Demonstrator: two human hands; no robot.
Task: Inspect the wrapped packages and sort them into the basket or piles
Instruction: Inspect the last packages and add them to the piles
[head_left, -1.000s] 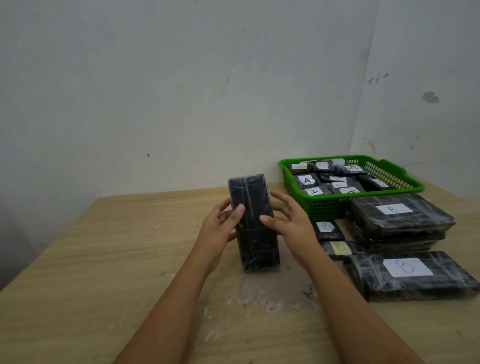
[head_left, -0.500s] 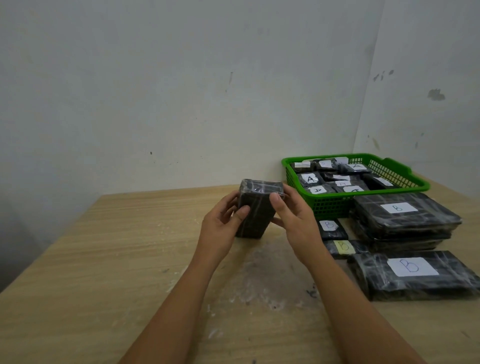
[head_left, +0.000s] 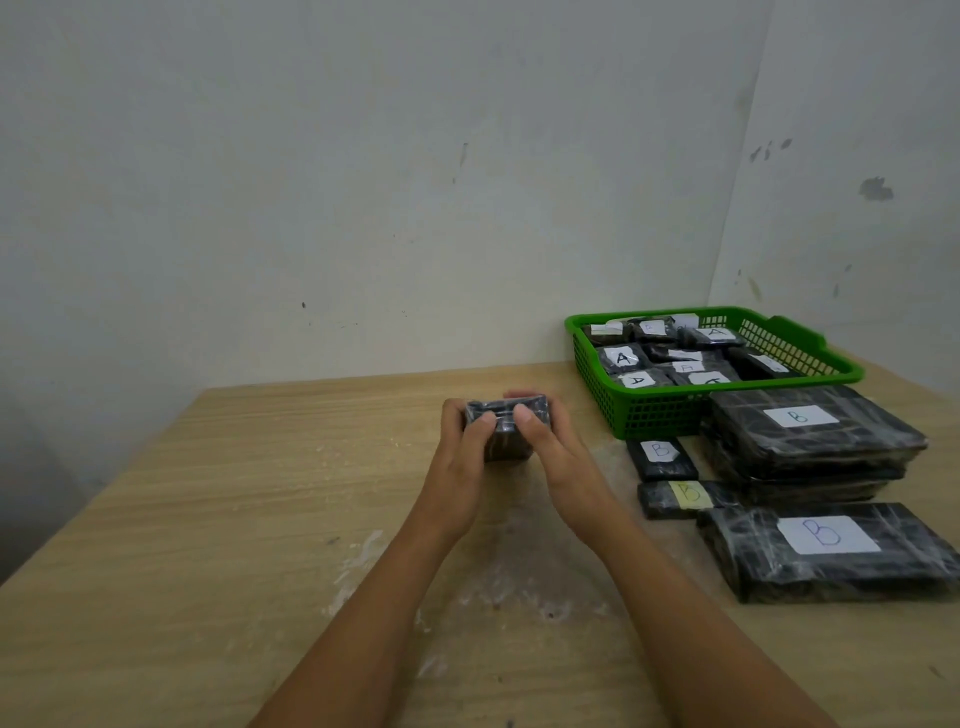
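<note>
A black wrapped package (head_left: 505, 427) is held over the middle of the wooden table (head_left: 208, 519). My left hand (head_left: 460, 457) grips its left side and my right hand (head_left: 558, 462) grips its right side, thumbs on the near face. No label shows on the package's visible faces. A green basket (head_left: 654, 410) at the back right holds several small black packages marked A. In front of the basket lie packages marked B: a stack of large ones (head_left: 810, 436), a small one (head_left: 661, 458), one with a yellow label (head_left: 685, 496) and a large one (head_left: 826, 551).
White walls meet in a corner behind the basket. Pale scuff marks spread over the table (head_left: 493, 587) below my forearms. The table's left edge runs diagonally at the far left.
The package was turned from standing tall to end-on and lowered toward the table. Both hands moved down with it and closed further round its sides.
</note>
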